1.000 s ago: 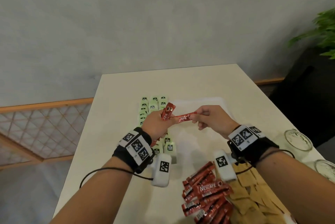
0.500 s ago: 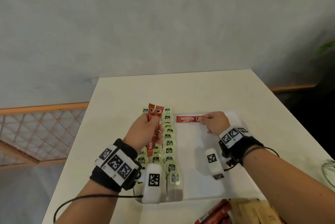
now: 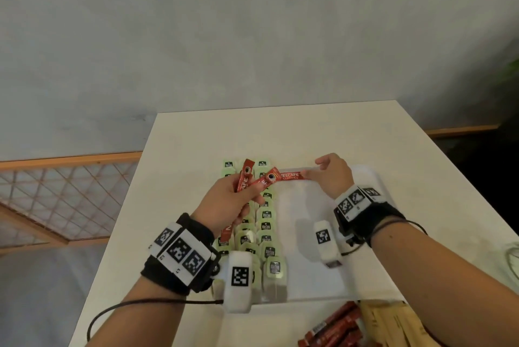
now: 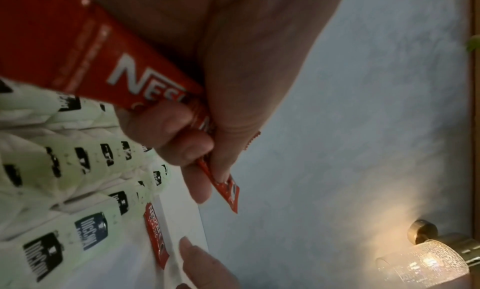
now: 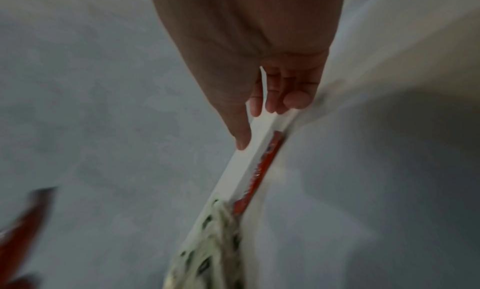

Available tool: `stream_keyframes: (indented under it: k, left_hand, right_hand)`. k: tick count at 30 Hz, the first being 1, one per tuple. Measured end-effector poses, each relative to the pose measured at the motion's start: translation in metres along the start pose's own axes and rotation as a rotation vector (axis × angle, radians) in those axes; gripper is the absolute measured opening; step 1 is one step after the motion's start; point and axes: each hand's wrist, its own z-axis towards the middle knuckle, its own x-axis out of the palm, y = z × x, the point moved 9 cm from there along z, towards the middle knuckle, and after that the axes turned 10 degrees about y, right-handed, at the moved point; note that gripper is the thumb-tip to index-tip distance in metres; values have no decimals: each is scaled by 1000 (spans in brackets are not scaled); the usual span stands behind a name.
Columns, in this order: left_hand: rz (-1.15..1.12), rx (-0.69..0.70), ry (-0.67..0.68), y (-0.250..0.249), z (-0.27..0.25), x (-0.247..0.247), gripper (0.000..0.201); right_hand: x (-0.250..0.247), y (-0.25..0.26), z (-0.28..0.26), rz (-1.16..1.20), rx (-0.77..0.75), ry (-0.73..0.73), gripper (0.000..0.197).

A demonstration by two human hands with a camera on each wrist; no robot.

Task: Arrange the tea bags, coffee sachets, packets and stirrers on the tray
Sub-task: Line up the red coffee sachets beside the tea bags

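Observation:
A white tray (image 3: 309,237) sits on the table with two rows of pale green tea bags (image 3: 266,223) (image 4: 64,170) (image 5: 213,242) along its left side. My left hand (image 3: 247,195) (image 4: 205,149) hovers over those rows and grips a few red coffee sachets (image 3: 245,179) (image 4: 85,53), fanned upward. One red sachet (image 3: 290,176) (image 4: 155,234) (image 5: 261,170) lies flat against the tray's far wall. My right hand (image 3: 323,169) (image 5: 270,104) is just right of that sachet's end, with relaxed fingers holding nothing.
A heap of red sachets (image 3: 337,327) and brown paper packets (image 3: 393,327) lies on the table (image 3: 196,150) in front of the tray. A glass rim (image 3: 514,256) shows at the right edge. A wooden lattice rail (image 3: 56,192) runs left of the table.
My right hand drew one sachet from the left hand's bunch, laid it along the tray's far wall and let go. The left hand's sachets have fanned out toward it.

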Motion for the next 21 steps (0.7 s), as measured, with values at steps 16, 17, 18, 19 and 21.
stream_keyframes:
  k: [16, 17, 18, 19, 21]
  left_hand:
    - [-321, -84, 58, -8, -38, 57, 21]
    - [-317, -85, 56, -9, -41, 58, 21]
    - [-304, -83, 51, -12, -44, 59, 21]
    - [-284, -77, 44, -14, -47, 60, 21]
    - [-244, -60, 37, -18, -53, 65, 18]
  right_hand:
    - [-26, 34, -150, 559, -280, 258, 11]
    - [-27, 33, -154, 549, -276, 272, 11]
    - [-29, 33, -156, 543, -269, 282, 10]
    - [-30, 34, -158, 531, -260, 293, 10]
    - [-31, 40, -163, 464, -259, 331, 14]
